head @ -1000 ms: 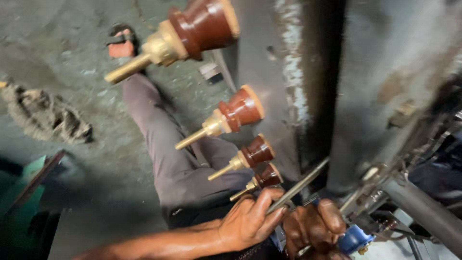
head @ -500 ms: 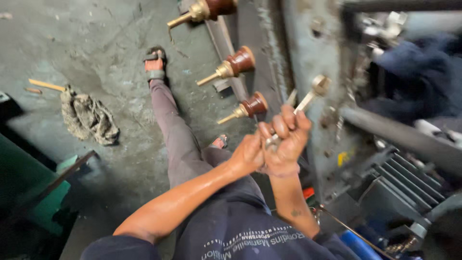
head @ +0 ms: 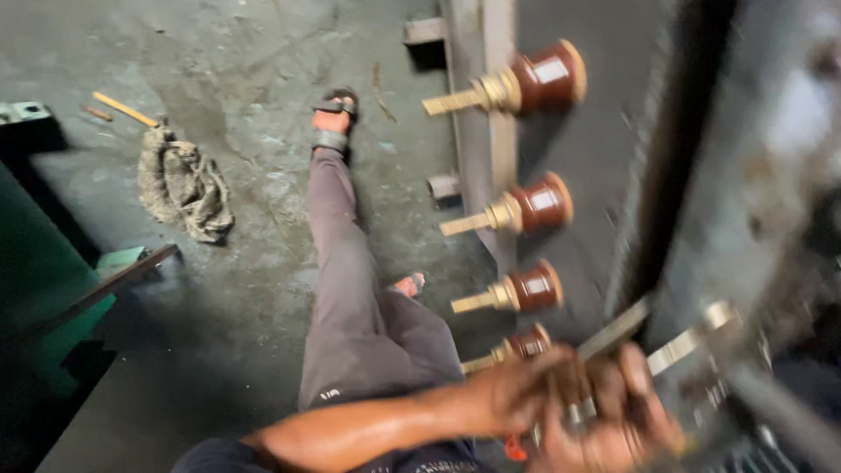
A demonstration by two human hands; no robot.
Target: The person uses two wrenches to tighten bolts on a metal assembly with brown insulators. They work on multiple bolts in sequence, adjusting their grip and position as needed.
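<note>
Down at the near edge, both hands are bunched together, blurred by motion. The left hand (head: 517, 398) is curled shut around the handle end of a flat metal spanner (head: 618, 328); the right hand (head: 613, 420) is closed on a second spanner (head: 692, 342), whose far end sits on a fitting on the grey metal casing (head: 745, 175). To my eye the job wants one tool held steady against the other, seated square before any pull. Just beyond the knuckles, four brown insulators (head: 534, 287) with brass studs stick out of the casing in a row. Farther off lie a crumpled rag (head: 184, 188) and a wooden stick (head: 125, 109) on the concrete floor (head: 245, 88). No containers show.
</note>
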